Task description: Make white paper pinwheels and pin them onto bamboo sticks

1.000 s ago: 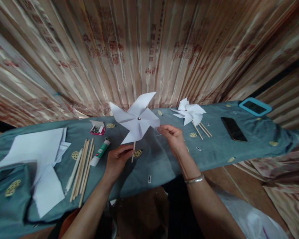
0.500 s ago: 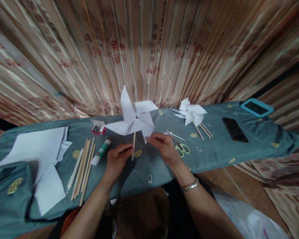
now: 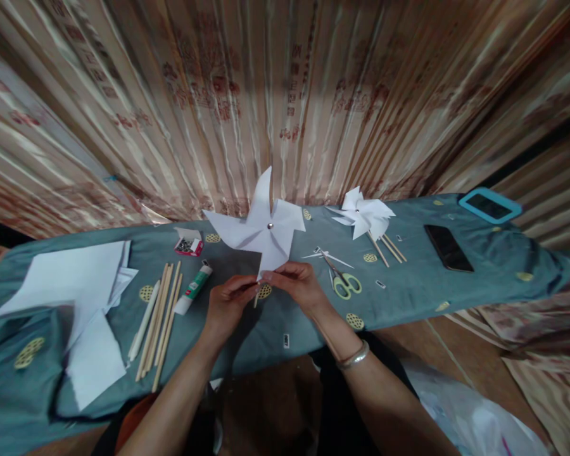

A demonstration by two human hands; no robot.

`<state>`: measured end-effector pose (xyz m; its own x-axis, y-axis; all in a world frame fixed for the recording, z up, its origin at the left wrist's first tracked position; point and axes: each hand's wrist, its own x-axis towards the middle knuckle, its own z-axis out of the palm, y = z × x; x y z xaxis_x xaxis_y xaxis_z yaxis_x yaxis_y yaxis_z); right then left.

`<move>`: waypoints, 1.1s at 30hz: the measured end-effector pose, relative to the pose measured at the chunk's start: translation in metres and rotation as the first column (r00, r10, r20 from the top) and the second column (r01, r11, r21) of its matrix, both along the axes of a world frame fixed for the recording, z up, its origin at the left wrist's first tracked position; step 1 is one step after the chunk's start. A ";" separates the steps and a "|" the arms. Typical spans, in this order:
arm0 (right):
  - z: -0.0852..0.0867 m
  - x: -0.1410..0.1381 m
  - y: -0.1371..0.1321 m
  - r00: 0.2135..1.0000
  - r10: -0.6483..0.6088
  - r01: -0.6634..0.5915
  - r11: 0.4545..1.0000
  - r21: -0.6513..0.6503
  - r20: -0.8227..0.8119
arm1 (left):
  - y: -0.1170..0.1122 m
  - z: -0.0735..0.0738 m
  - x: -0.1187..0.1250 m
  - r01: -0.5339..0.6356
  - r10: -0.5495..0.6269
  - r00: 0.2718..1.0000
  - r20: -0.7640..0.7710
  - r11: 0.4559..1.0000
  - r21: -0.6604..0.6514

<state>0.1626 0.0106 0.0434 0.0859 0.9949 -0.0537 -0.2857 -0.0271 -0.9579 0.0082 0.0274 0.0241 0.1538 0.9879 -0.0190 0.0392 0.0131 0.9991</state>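
A white paper pinwheel with a metal pin at its centre stands upright over the teal cloth. My left hand is closed round its thin wooden stick, low down. My right hand pinches the bottom blade tip between thumb and fingers, right beside the left hand. A metal bangle sits on my right wrist.
On the teal cloth: finished pinwheels on sticks, green-handled scissors, a glue stick, several wooden sticks, a pin box, white paper sheets, a black phone, a blue-cased device. A curtain hangs behind.
The pinwheel has turned, its blades rotating. My right hand moved left from the wheel's right edge down to the bottom blade, uncovering the scissors. My left hand kept the stick.
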 end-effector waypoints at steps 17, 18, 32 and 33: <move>0.011 0.074 0.011 0.829 -0.558 0.550 0.825 0.130 0.038 | -0.003 -0.001 -0.004 0.027 -0.026 1.000 0.006 0.998 -0.049; 0.010 0.074 0.012 0.831 -0.554 0.544 0.827 0.144 0.042 | -0.003 0.000 -0.004 0.032 -0.032 0.999 0.009 0.998 -0.052; 0.012 0.055 0.008 0.946 -0.324 0.323 0.945 0.050 -0.002 | -0.002 0.000 -0.006 0.021 -0.022 0.999 -0.024 0.999 -0.033; 0.012 0.053 0.007 0.951 -0.308 0.308 0.950 0.050 -0.005 | -0.002 0.000 -0.006 0.021 -0.022 0.999 -0.030 0.999 -0.029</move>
<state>0.2158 0.0174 0.0551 0.3884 0.9215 -0.0040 -0.2695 0.1094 -0.9568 0.0022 0.0255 0.0240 0.1736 0.9834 -0.0523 0.0697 0.0407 0.9967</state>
